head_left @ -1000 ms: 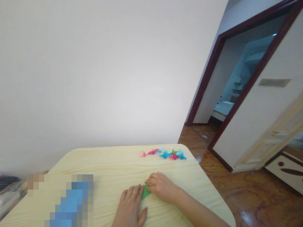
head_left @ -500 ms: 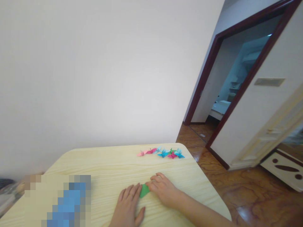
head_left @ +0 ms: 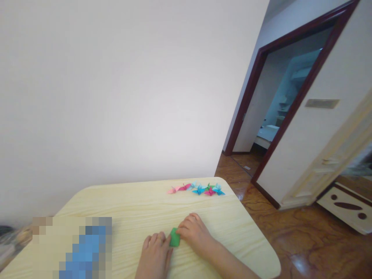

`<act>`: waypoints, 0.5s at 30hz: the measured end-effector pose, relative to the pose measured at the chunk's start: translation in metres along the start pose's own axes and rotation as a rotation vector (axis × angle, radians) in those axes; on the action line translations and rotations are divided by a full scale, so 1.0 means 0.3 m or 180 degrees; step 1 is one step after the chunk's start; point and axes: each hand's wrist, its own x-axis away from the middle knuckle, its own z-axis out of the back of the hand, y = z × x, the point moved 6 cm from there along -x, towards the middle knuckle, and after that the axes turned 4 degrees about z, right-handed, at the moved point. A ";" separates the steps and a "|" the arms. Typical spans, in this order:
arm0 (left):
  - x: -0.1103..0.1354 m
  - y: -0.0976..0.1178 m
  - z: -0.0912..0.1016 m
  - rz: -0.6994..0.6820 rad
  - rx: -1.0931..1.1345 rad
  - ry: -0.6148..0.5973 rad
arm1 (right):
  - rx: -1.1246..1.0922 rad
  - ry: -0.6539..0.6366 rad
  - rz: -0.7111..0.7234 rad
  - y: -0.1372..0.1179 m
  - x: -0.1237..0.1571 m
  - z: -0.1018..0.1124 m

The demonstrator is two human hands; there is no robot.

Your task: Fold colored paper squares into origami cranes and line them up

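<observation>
A small folded piece of green paper (head_left: 174, 238) lies on the table between my two hands. My left hand (head_left: 154, 252) is at its left edge, with fingers bent and the index finger and thumb close against the paper. My right hand (head_left: 194, 235) grips the upper right edge, its fingers curled together and partly covering that corner. Toward the far right of the tabletop sits a group of folded paper cranes in several colours, among them a pink crane (head_left: 174, 190), a blue crane (head_left: 199, 190) and a red crane (head_left: 210, 191).
The pale wooden table (head_left: 124, 201) stands against a white wall (head_left: 130, 97). A pixelated patch with a blue shape (head_left: 84, 248) covers the table's left part. Beyond the right edge are a wooden floor (head_left: 255, 232), a dark-framed doorway (head_left: 247, 104) and a low cabinet (head_left: 343, 205).
The green paper now looks more square and upright to me. My left fingers have bent, and the left thumb has drawn in toward the paper. The view has shifted slightly.
</observation>
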 end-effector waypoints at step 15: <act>-0.094 -0.071 -0.007 -0.1139 0.0507 0.0088 | -0.0410 -0.0052 -0.0054 -0.010 -0.003 0.068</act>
